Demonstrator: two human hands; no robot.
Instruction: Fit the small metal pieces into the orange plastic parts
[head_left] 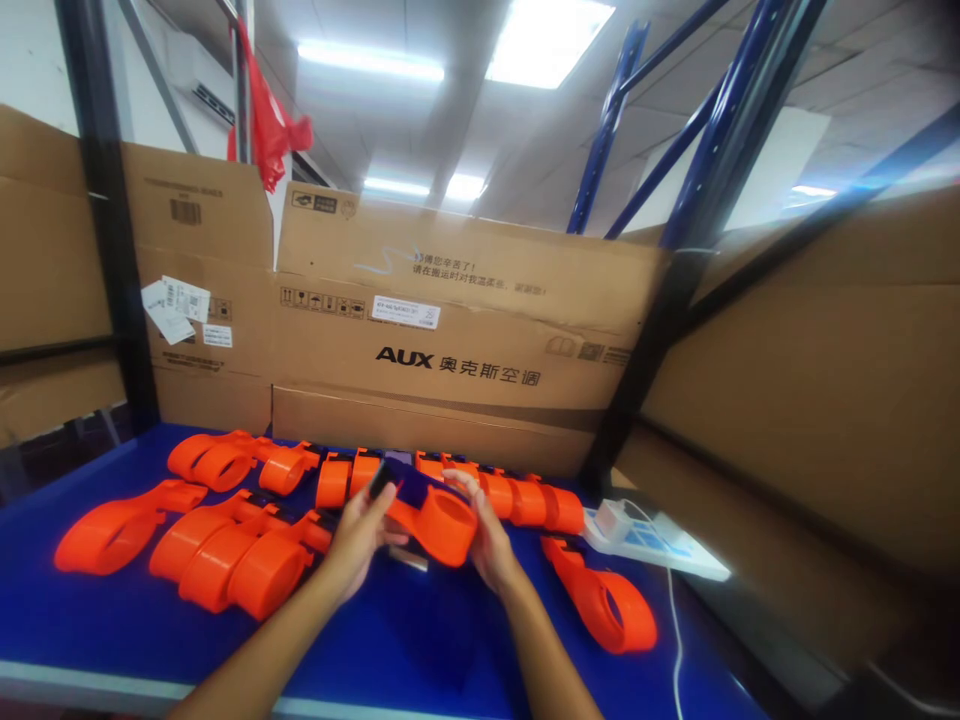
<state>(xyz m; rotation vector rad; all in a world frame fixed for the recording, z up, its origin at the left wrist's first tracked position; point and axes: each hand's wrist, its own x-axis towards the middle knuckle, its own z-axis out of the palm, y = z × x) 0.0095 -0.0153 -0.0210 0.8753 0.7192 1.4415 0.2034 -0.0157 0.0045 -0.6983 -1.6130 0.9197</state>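
Orange strap part (439, 520) held up over the middle of the desk (90, 620), gripped from both sides, ring end toward the right, a dark purple piece on its upper left. Behind, large brown cardboard boxes (450, 340) standing along the far edge, printed with black lettering and white labels. More cardboard lining the left and right sides. Black and blue rack posts (720, 130) rising at the right, a red plastic bag (266, 120) hanging upper left, bright ceiling lights (544, 35) overhead. Blue desk top covered with many like orange parts: a row (517, 495) along the far edge, a cluster (225, 560) toward the left edge, one lone piece (604, 600) toward the right edge. White power strip (652, 540) near the far right corner, plug and white cable attached. Left hand (358, 535) closed around the dark end of the held part, fingers curled on it. Right hand (487, 540) wrapped behind the ring end, fingers bent against it.
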